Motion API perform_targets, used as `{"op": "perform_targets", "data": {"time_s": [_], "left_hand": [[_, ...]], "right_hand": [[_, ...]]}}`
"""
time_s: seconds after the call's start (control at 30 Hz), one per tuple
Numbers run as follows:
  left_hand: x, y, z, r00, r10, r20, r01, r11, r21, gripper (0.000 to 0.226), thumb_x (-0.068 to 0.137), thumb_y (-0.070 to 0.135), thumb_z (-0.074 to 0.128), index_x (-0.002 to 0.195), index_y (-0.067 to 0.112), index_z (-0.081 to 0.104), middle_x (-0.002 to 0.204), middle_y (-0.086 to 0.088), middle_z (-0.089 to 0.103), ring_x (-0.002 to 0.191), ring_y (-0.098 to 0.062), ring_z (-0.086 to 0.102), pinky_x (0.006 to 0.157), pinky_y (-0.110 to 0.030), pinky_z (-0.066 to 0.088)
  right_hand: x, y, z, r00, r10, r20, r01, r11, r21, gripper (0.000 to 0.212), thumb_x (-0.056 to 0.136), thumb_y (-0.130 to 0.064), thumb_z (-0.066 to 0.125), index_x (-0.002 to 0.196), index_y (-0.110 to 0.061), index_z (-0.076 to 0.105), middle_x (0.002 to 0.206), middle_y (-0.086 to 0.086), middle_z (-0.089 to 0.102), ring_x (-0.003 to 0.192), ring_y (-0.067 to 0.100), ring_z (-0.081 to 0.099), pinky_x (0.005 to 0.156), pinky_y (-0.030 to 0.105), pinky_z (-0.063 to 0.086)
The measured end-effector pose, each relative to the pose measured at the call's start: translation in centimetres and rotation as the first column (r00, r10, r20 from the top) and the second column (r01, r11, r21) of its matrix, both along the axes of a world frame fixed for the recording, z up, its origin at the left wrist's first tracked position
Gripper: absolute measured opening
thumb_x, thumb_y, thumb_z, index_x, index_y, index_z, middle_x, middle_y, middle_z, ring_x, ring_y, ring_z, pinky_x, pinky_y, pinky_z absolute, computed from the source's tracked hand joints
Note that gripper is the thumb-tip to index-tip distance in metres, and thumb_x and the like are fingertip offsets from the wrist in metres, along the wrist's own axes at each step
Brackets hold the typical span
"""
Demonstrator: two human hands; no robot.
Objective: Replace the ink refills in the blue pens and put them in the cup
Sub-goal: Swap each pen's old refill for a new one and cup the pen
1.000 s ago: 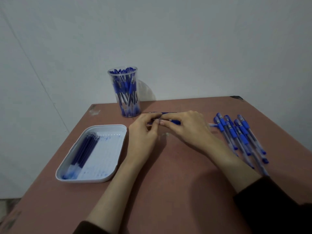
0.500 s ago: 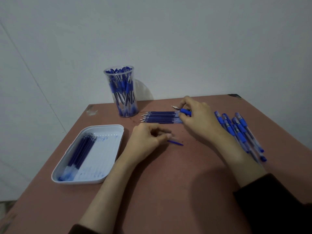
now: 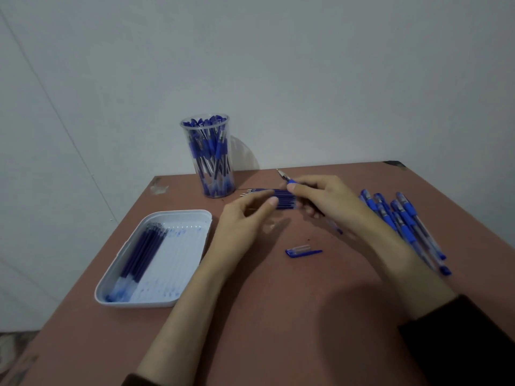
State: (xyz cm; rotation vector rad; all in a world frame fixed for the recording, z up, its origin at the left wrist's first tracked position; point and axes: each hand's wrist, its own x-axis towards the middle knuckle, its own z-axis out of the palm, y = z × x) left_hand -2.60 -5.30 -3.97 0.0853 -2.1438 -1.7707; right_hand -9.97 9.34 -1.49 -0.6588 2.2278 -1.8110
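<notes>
Right hand point(image 3: 326, 203) pinches an uncapped pen point(image 3: 290, 181); left hand point(image 3: 242, 221), fingers relaxed apart, hovers at the refills point(image 3: 285, 200) beside its thumb. It should pick just one.

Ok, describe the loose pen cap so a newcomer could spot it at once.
On the brown table, look between the person's two forearms, right of the white tray. The pen cap lies there alone on bare tabletop. Unlike the whole pens fanned out at the right edge, it is a short blue stub with a clip.
</notes>
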Motion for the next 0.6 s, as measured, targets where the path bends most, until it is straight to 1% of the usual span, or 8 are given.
{"op": "perform_targets", "data": {"time_s": [0.07,0.13,0.2,0.27,0.33,0.4,0.47,0.6], "left_hand": [[-0.3,-0.1,0.1,1.000,-0.018,0.001,0.017,0.980,0.201,0.025,0.093,0.020,0.058,0.116,0.012,0.066,0.106,-0.005,0.071,0.094,-0.011,0.067,0.075,-0.016,0.050],[-0.3,0.0,0.2,0.992,-0.124,-0.033,0.126,0.905,0.407,0.026,0.095,0.021,0.055,0.116,0.010,0.065,0.104,-0.015,0.070,0.094,-0.035,0.066,0.090,-0.038,0.050],[-0.1,0.2,0.4,0.982,-0.178,-0.066,0.187,0.852,0.489,0.023,0.095,0.019,0.053,0.113,0.011,0.066,0.099,-0.013,0.070,0.082,-0.032,0.065,0.091,-0.043,0.047],[0.0,0.2,0.6,0.979,-0.188,-0.074,0.200,0.853,0.483,0.022,0.095,0.018,0.051,0.108,0.014,0.068,0.105,-0.005,0.071,0.084,-0.019,0.067,0.088,-0.036,0.051],[-0.1,0.1,0.6,0.978,-0.189,-0.091,0.209,0.836,0.508,0.020,0.091,0.019,0.054,0.102,0.015,0.070,0.103,-0.004,0.071,0.086,-0.016,0.067,0.086,-0.033,0.052],[-0.2,-0.1,0.4,0.981,-0.160,-0.111,0.195,0.817,0.542,0.018,0.085,0.022,0.060,0.097,0.014,0.071,0.098,-0.010,0.068,0.086,-0.021,0.063,0.098,-0.045,0.047],[-0.4,-0.2,0.3,0.986,-0.122,-0.116,0.166,0.810,0.563,0.016,0.083,0.024,0.066,0.094,0.014,0.072,0.098,-0.013,0.065,0.090,-0.025,0.059,0.106,-0.051,0.037],[-0.6,-0.6,0.2,0.991,-0.080,-0.107,0.129,0.786,0.605,0.013,0.079,0.022,0.067,0.087,0.014,0.074,0.091,-0.008,0.066,0.089,-0.023,0.059,0.102,-0.047,0.040]], "right_hand": [[0.3,-0.3,0.3,0.982,0.104,0.156,-0.090,0.991,-0.098,0.021,0.095,-0.017,0.053,0.098,-0.007,0.070,0.062,0.006,0.052,0.046,0.011,0.036,0.049,0.027,0.023],[0.7,-0.6,0.3,0.932,0.251,0.262,-0.212,0.963,-0.168,0.028,0.094,-0.016,0.051,0.106,0.005,0.064,0.059,0.008,0.051,0.042,0.010,0.035,0.047,0.026,0.020],[1.1,-0.8,0.1,0.880,0.353,0.319,-0.299,0.932,-0.207,0.039,0.091,-0.020,0.053,0.114,0.011,0.057,0.058,0.008,0.052,0.040,0.010,0.034,0.044,0.025,0.018],[1.1,-0.9,-0.1,0.842,0.416,0.344,-0.351,0.906,-0.237,0.052,0.085,-0.027,0.057,0.118,0.013,0.053,0.060,0.007,0.051,0.039,0.008,0.033,0.045,0.024,0.016],[1.0,-1.2,-0.3,0.837,0.434,0.333,-0.358,0.895,-0.266,0.052,0.083,-0.029,0.059,0.114,0.012,0.055,0.060,0.006,0.050,0.038,0.006,0.030,0.045,0.024,0.014],[1.1,-1.6,-0.4,0.874,0.393,0.285,-0.319,0.907,-0.275,0.032,0.089,-0.022,0.055,0.101,0.007,0.061,0.056,0.006,0.048,0.036,0.006,0.029,0.043,0.023,0.013],[1.3,-2.0,-0.6,0.912,0.347,0.217,-0.282,0.917,-0.281,0.027,0.092,-0.017,0.053,0.097,0.008,0.063,0.054,0.006,0.048,0.035,0.005,0.028,0.042,0.022,0.014],[1.6,-2.5,-1.2,0.962,0.268,0.051,-0.249,0.937,-0.244,0.024,0.091,-0.021,0.057,0.097,-0.002,0.071,0.053,0.004,0.049,0.039,0.007,0.028,0.052,0.033,0.017]]}}
